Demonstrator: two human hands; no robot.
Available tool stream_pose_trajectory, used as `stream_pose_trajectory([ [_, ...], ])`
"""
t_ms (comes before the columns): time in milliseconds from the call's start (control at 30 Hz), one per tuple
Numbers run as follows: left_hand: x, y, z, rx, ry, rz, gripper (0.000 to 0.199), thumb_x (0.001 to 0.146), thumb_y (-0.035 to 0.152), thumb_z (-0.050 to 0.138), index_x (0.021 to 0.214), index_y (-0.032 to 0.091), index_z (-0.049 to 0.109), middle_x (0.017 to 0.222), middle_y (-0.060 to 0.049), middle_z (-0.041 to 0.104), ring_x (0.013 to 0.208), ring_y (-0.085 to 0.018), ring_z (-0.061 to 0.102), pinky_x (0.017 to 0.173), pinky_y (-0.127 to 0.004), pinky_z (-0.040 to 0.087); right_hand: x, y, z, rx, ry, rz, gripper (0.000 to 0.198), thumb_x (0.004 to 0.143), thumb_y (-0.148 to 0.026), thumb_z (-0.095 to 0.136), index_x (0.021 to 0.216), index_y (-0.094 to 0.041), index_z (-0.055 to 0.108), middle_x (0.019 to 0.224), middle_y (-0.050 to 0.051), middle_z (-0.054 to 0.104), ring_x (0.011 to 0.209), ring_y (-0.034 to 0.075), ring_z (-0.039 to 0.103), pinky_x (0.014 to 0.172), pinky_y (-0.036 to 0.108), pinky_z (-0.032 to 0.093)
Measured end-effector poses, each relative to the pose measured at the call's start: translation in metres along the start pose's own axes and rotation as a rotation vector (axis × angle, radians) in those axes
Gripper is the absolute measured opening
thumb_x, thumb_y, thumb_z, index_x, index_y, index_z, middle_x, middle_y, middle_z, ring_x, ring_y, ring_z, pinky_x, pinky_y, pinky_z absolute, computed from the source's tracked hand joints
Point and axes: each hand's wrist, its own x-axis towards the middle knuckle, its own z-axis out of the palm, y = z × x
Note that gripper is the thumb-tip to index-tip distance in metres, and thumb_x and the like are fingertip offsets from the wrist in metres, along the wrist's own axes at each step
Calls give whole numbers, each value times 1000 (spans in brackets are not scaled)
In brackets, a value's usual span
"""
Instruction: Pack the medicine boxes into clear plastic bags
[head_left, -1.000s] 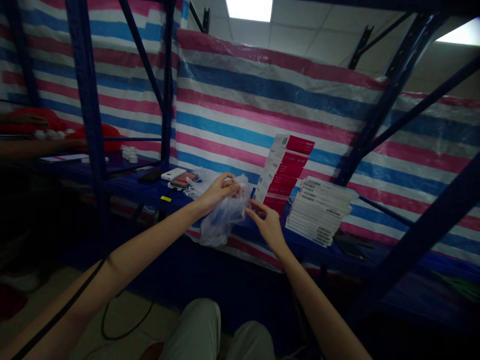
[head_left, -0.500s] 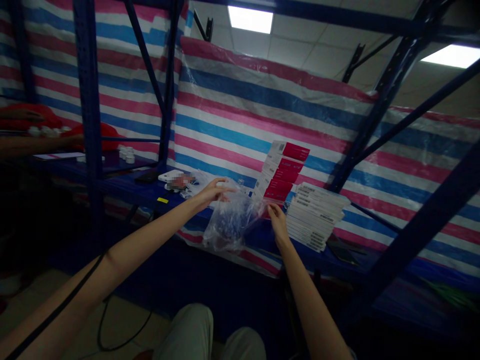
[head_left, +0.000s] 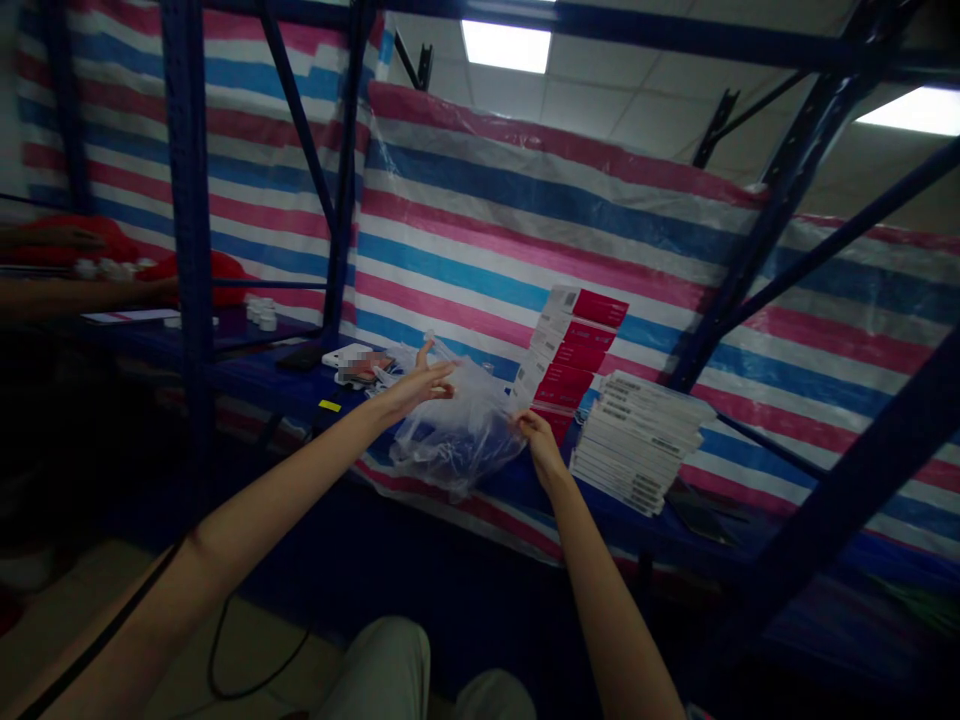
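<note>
A crumpled clear plastic bag (head_left: 457,440) hangs over the front of the blue shelf. My right hand (head_left: 541,443) pinches its right edge between thumb and fingers. On the bag's left side is my left hand (head_left: 420,385), fingers apart and stretched against or just over the plastic; whether it touches is hard to tell. Behind my right hand stands a column of red and white boxes (head_left: 574,355). To its right rises a stack of flat white boxes (head_left: 637,440) with barcode labels.
Blue metal posts (head_left: 187,200) and slanted braces frame the shelf. A dark flat object (head_left: 701,515) lies right of the stack. Left are a yellow label (head_left: 329,406), a dark phone-like object (head_left: 300,357) and small white jars (head_left: 262,313). Another person's arm (head_left: 82,300) reaches in at far left.
The plastic bag has spread out wider and swung left. My right hand has moved slightly left with its edge, and my left hand's fingers have spread further.
</note>
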Motion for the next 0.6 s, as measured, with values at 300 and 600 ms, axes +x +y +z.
stream_pose_trajectory([
  [300, -38, -60, -16, 467, -651, -369, 60, 67, 39, 70, 119, 20, 47, 87, -4, 63, 78, -15, 59, 71, -26, 43, 35, 16, 17, 63, 210, 11, 17, 51, -31, 48, 49, -20, 35, 50, -6, 44, 47, 9, 42, 48, 22, 35],
  [600, -44, -39, -1, 492, -745, -226, 26, 79, 40, 55, 80, 15, 61, 73, -2, 56, 67, -11, 50, 62, -20, 37, 14, 12, 4, -95, 282, 28, 41, 61, -41, 60, 95, -19, 54, 92, 4, 62, 85, 19, 57, 68, 29, 44],
])
